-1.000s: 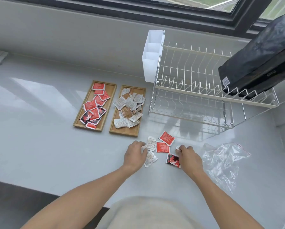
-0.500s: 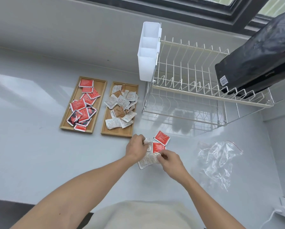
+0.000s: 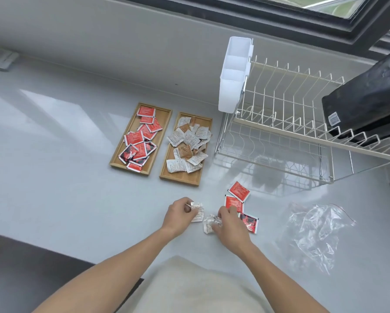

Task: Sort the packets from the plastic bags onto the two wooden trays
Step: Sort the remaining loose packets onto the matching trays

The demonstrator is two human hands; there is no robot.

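Two wooden trays lie side by side on the white counter. The left tray (image 3: 161, 123) holds several red packets, the right tray (image 3: 206, 134) several white and brown ones. My left hand (image 3: 178, 214) grips white packets (image 3: 198, 211) just above the counter. My right hand (image 3: 229, 224) pinches another white packet (image 3: 208, 223). Three red packets lie loose by my right hand: one (image 3: 238, 192) farthest, one (image 3: 233, 203) partly under my fingers, and a darker one (image 3: 249, 222) to the right.
A clear, crumpled plastic bag (image 3: 311, 233) lies at the right. A white wire dish rack (image 3: 286, 123) with a cutlery holder (image 3: 234, 73) stands behind, carrying a black bag (image 3: 366, 98). The counter's front edge runs at lower left.
My hands have moved apart: the left one has drawn white packets to the left, and the right one has shifted onto a white packet beside the red ones. The camera view has shifted.
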